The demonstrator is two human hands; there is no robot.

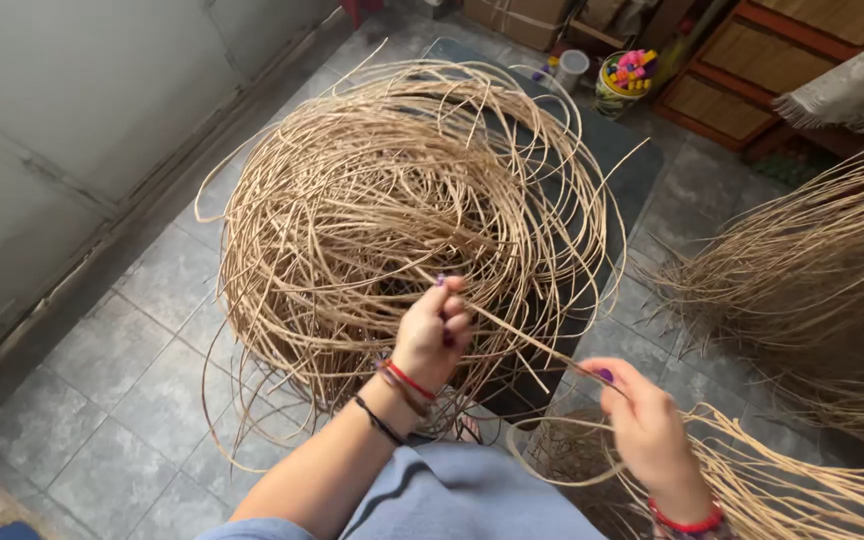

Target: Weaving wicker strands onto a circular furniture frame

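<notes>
A: Which step is in hand?

B: Judged from the grips, a strand (522, 340) is being drawn out of the coil (392, 210). The left hand (432, 335) is closed in a fist around cane at the coil's near edge. The right hand (647, 425) pinches the same strand between thumb and fingers, near and to the right of the coil.

A: Where does the strand lie?

B: Taut between the two hands, running from the coil's near side toward the right hand.

A: What does the next move call for?

B: Probably a steady pull to the right while the left hand holds the coil back, since the loops are tangled and could snag.

A: Containers?

B: Far right, a tub (624, 80) holds bright small items, kind unclear. Beside it a white cup (572, 66); contents cannot be told. A second bundle (812, 270) lies loose on the floor (132, 400), right.
</notes>
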